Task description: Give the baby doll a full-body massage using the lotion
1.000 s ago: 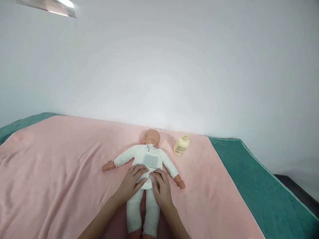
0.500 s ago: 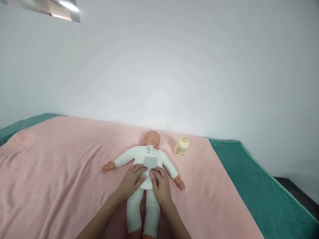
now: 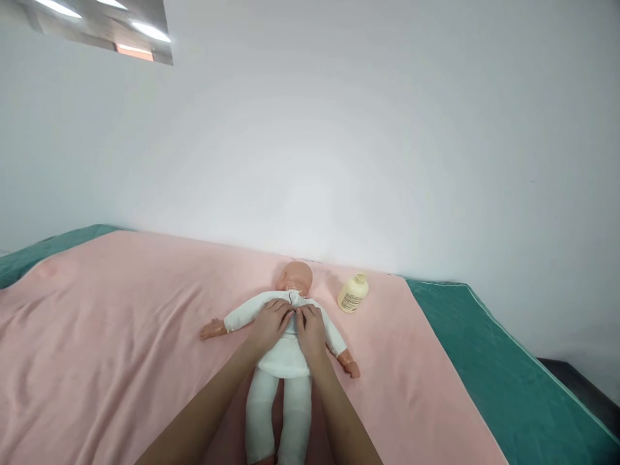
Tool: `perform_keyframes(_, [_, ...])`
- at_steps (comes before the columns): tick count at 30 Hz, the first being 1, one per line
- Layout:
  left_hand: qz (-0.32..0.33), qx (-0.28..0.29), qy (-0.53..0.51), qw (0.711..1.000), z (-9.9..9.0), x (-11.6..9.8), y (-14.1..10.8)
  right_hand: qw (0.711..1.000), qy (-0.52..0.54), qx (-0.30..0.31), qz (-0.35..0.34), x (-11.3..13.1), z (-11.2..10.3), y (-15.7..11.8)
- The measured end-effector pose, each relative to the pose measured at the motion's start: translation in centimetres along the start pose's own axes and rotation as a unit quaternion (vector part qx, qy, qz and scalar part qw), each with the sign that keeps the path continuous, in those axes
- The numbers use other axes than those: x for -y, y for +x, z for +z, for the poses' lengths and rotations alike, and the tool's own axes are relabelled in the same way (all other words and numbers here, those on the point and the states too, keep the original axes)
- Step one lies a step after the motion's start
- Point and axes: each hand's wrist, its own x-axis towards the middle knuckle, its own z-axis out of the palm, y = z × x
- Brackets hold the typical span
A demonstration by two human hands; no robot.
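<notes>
A baby doll [image 3: 285,360] with a white cloth body lies stretched out on the pink cloth, its bare head away from me and its arms spread to both sides. On the left half of its upper torso rests my left hand [image 3: 271,323], fingers laid over the white cloth and slightly bent. My right hand [image 3: 311,328] lies on the right half in the same way, its fingertips close to those of the left. Neither hand holds anything. The grey patch on the doll's torso is mostly covered by my hands.
A pale yellow bottle [image 3: 353,294] with dark print stands right of the doll's head. Under everything is a pink cloth [image 3: 159,303], with green covering [image 3: 484,349] showing at both sides. A white wall [image 3: 310,161] rises directly behind.
Both hands have slid up the doll's torso, from its lower part towards the neck, and now lie closer together. The camera view has tilted up slightly.
</notes>
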Motion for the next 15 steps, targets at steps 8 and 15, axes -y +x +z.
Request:
perform_keyframes(8, [0.01,-0.017,0.023,1.0,1.1,0.6,-0.8,1.0,0.01,-0.013,-0.008,-0.5,0.5,-0.8])
perform_keyframes(15, [0.017,-0.039,0.038,0.998,1.6,1.0,-0.8,0.999,0.026,-0.024,-0.033,-0.7,0.6,-1.3])
